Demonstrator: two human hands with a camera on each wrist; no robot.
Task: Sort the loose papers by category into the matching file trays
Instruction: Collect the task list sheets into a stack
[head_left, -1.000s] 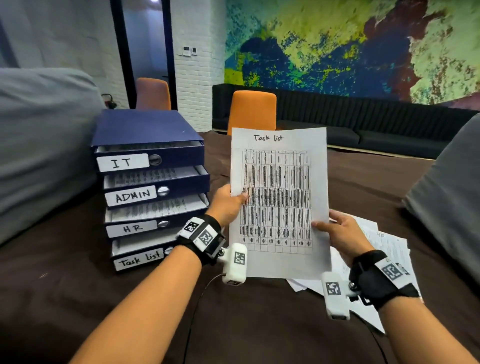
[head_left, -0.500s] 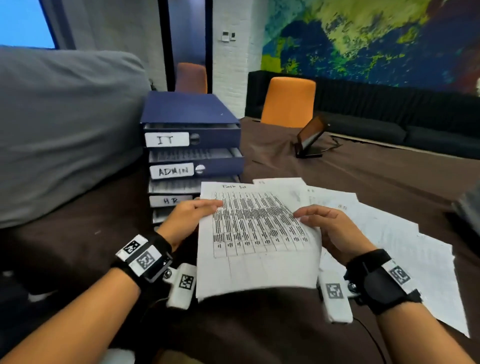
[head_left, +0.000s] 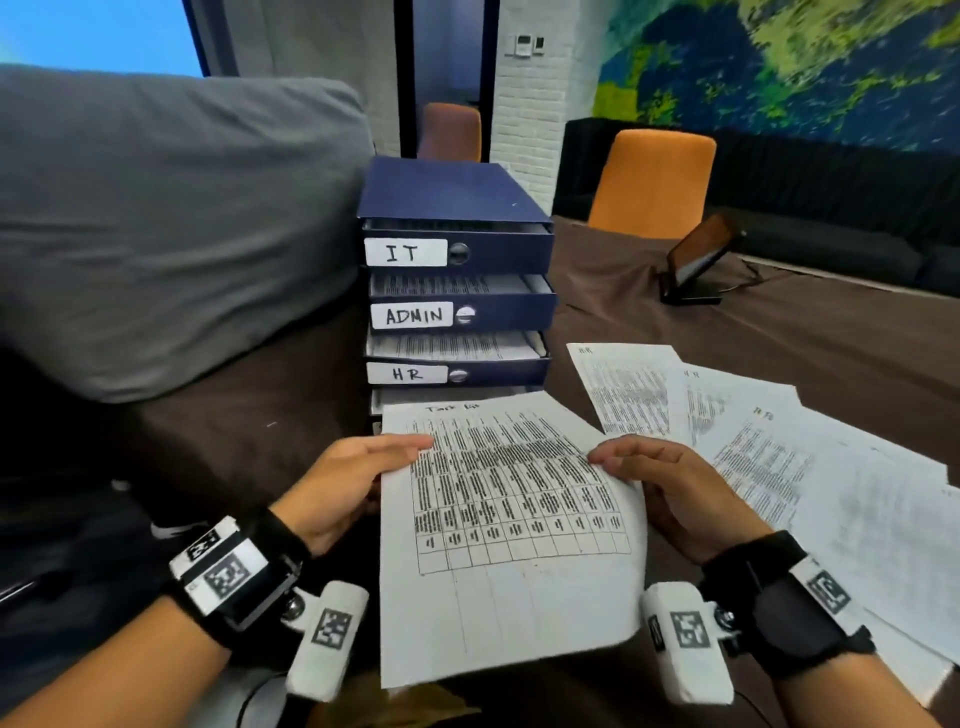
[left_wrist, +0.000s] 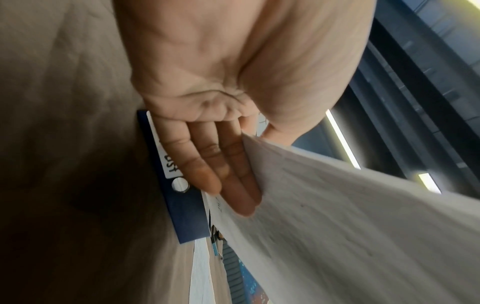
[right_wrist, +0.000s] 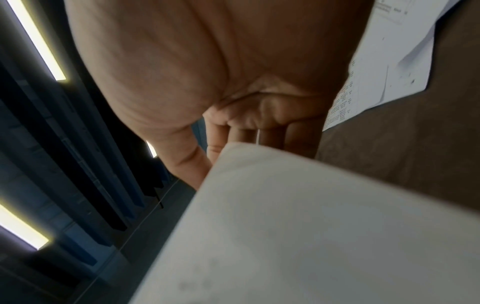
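Note:
I hold a white sheet headed "Task list" (head_left: 509, 519), printed with a table, almost flat in front of the blue file trays (head_left: 462, 312). My left hand (head_left: 363, 473) pinches its left edge, thumb on top and fingers underneath. My right hand (head_left: 660, 483) pinches the right edge the same way. The trays are stacked and labelled IT, ADMIN and HR; the sheet's far edge hides the bottom tray's front. In the left wrist view that front shows a "List" label (left_wrist: 168, 162) just past my fingers (left_wrist: 233, 185). Loose papers (head_left: 779, 457) lie fanned out to the right.
A large grey cushion (head_left: 156, 234) fills the left side, beside the trays. A dark tablet on a stand (head_left: 701, 254) sits further back on the brown table (head_left: 779, 332). Two orange chairs (head_left: 652, 182) stand behind it.
The sheet has come down from upright to nearly flat and moved forward to the bottom tray. Both hands kept their hold on its edges.

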